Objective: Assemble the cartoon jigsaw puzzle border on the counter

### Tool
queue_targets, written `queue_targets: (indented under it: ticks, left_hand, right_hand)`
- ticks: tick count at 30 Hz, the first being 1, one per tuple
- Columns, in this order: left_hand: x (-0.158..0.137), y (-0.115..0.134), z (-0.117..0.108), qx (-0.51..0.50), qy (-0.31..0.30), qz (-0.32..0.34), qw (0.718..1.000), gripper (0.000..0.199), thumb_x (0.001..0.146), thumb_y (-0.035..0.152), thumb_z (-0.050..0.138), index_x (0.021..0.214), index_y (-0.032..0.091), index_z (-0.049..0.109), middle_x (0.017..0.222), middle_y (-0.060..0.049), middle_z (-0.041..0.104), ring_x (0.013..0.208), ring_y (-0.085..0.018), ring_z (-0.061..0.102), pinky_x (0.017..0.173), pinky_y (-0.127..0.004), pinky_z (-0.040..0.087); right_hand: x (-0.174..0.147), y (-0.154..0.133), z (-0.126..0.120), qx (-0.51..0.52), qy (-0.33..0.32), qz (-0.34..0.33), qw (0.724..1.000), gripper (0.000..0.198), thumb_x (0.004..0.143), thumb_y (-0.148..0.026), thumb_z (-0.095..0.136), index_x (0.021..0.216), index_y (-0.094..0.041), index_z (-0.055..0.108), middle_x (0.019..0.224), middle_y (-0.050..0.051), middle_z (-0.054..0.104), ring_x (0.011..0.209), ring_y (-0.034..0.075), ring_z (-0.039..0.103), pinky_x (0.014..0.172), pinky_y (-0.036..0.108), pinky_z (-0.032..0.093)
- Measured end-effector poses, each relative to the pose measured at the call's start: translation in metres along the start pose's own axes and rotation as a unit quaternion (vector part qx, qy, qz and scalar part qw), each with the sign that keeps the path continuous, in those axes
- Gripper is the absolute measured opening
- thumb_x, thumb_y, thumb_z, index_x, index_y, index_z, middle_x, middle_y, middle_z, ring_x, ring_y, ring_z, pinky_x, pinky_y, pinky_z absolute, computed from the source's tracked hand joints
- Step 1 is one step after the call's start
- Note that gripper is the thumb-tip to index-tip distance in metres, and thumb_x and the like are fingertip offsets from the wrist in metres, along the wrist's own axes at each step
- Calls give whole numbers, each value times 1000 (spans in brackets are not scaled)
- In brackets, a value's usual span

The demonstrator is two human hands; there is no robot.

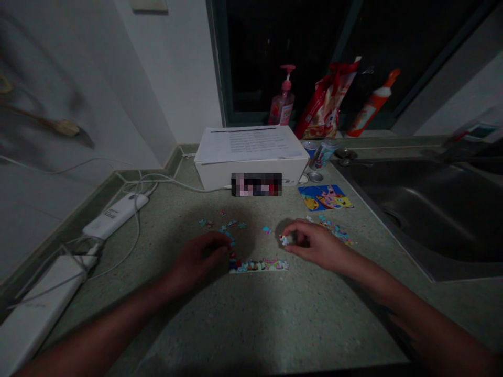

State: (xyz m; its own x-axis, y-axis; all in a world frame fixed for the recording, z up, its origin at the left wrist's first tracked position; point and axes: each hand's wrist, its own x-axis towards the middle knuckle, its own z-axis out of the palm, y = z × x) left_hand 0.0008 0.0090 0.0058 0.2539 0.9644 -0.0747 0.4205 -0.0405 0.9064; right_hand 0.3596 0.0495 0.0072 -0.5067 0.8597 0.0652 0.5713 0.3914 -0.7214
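Note:
A small jigsaw piece (284,240) is pinched between the thumb and fingertips of my right hand (314,242), just above the counter. My left hand (204,254) is curled, its thumb and index fingertip close together at the left side of the partly joined puzzle (259,265); whether they grip a piece is hidden. That puzzle forms a bottom row with a short column rising on the left. One loose blue piece (266,230) lies between my hands. Several loose pieces (231,224) are scattered beyond my left hand, and a pile of pieces (334,229) lies behind my right hand.
A cartoon picture card (326,197) lies near the sink (393,209) on the right. Behind stands a white box (251,152) with paper on top, cans (323,155) beside it. Power strips (116,214) and cables line the left. A pink pump bottle (282,99) stands by the window.

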Motion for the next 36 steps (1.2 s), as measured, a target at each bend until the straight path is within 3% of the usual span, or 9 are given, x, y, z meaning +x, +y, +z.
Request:
queue_targets:
  ticks: [3,10,22,28,36]
  left_hand:
    - [0,-1,-1,0,-1,5,1000,21,97,42,69,105,25,78,103,-10,84,95,-27,78,91,-47,65]
    - [0,-2,-2,17,6,13,1000,21,97,42,68,104,25,78,102,-10,83,96,-27,78,94,-48,64]
    - [-1,1,-1,15,3,-13,1000,27,96,47,69,104,23,77,105,-10,83,100,-27,77,98,-49,62]
    - [-1,5,-3,17,-3,-7,1000,25,96,46,69,104,24,77,104,-9,83,99,-27,77,97,-48,62]
    - [-1,2,-3,15,-4,-3,1000,24,95,45,70,105,24,78,104,-9,83,98,-27,77,96,-48,63]
  right_hand:
    - [0,0,-1,-28,6,0,1000,22,91,-17,83,111,-26,77,104,1,76,71,15,64,68,30,53]
    - [0,-2,2,-74,-16,-2,997,27,89,-11,87,109,-26,77,105,1,75,84,17,69,78,31,55]
    - [0,-2,5,-68,-47,5,997,27,89,-12,89,111,-24,77,106,2,76,87,17,70,81,31,55]
    - [-1,-4,-2,-77,-54,4,996,15,101,-17,78,114,-24,79,110,5,76,85,17,70,81,33,55]
    - [-1,-5,1,-122,-63,1,991,17,97,-14,82,109,-25,81,108,4,75,86,17,70,79,32,53]
